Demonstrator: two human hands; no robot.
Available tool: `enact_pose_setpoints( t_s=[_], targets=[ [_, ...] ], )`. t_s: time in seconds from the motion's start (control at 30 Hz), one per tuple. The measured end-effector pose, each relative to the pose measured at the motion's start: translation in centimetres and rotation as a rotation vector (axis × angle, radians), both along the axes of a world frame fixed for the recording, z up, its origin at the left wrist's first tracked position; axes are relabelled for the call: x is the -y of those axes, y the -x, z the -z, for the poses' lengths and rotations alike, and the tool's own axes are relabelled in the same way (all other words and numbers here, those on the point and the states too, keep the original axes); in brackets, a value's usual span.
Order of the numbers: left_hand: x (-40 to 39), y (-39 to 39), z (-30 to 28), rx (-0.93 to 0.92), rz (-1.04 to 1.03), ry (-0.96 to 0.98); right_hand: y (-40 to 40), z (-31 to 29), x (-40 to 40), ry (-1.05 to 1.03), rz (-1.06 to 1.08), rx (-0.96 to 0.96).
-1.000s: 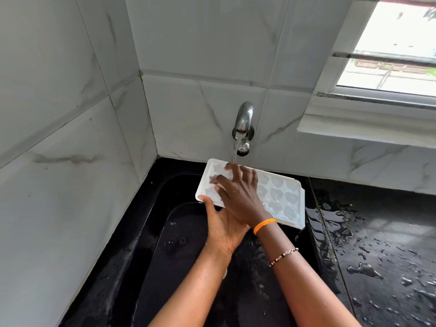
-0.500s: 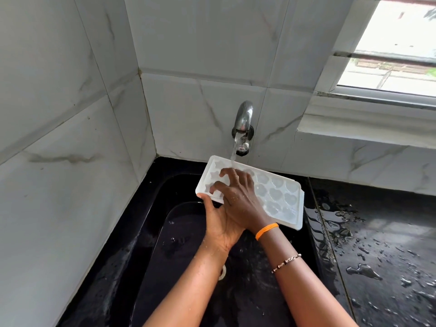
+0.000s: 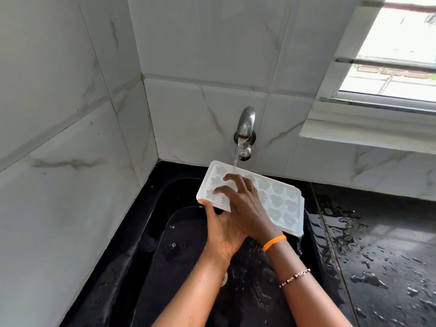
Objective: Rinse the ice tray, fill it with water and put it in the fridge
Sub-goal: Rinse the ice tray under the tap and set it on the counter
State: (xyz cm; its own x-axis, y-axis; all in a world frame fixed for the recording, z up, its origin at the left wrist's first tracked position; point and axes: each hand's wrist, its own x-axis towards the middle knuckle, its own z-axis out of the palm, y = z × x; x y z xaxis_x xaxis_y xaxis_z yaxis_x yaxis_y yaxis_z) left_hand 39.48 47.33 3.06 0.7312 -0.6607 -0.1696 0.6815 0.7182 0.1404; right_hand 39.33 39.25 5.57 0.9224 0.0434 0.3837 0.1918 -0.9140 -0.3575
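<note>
You held the ice tray (image 3: 278, 199) over the black sink (image 3: 151, 232), tilted so its far left corner sat under the tap (image 3: 245, 128), with water running onto the cups there. Your left hand (image 3: 224, 230) gripped the tray's near edge from below, thumb hooked over the rim at the left corner. Your right hand (image 3: 245, 204) lay across the top with fingers spread and pressed into the cups — rubbing them clean, by the look of it — and not curled round anything. The two hands crossed at the wrists, close together.

The main risk was that one-handed hold. The tray was wet, supported at one edge only, and your right hand pushed down on it; a harder press could have levered it out of your left hand and into the sink. The stream struck near the rim, so some of it could have bounced off and splashed toward the wall or the counter (image 3: 382, 256), which already carried puddles and drops on the right. The tilt also meant the cups would not have filled evenly — you would have needed to level the tray before filling, or water would have run off the low edge.
</note>
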Motion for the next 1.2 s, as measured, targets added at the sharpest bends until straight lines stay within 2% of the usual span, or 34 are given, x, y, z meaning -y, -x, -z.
enact_pose_setpoints(
  t_s=[0.1,0.23,0.37,0.57,0.83,0.97,1.1,1.2],
  targets=[
    [-0.3,-0.4,0.2,-0.023,-0.071,-0.043,0.3,0.1,-0.1,-0.039,0.042,0.044],
    [-0.7,-0.8,0.6,-0.013,-0.101,-0.053,0.2,1.2,0.2,0.095,0.070,0.065],
    [-0.7,-0.8,0.6,-0.002,-0.099,-0.064,-0.4,1.7,-0.3,0.142,0.043,0.049],
    [-1.0,-0.7,0.6,-0.001,-0.153,-0.080,1.0,1.3,0.2,-0.081,0.125,0.103],
    [-1.2,-0.7,0.1,0.054,-0.191,-0.073,1.4,2.4,0.6,0.073,0.177,0.089],
    [-1.3,-1.0,0.6,0.069,-0.197,-0.084,1.4,2.3,0.3,0.016,0.097,0.091],
    [-1.3,-1.3,0.8,0.100,-0.242,-0.110,1.7,2.4,0.6,-0.145,0.219,0.101],
    [-1.6,-1.6,1.0,0.103,-0.275,-0.104,2.2,2.9,0.5,-0.107,0.257,0.134]
  ],
)
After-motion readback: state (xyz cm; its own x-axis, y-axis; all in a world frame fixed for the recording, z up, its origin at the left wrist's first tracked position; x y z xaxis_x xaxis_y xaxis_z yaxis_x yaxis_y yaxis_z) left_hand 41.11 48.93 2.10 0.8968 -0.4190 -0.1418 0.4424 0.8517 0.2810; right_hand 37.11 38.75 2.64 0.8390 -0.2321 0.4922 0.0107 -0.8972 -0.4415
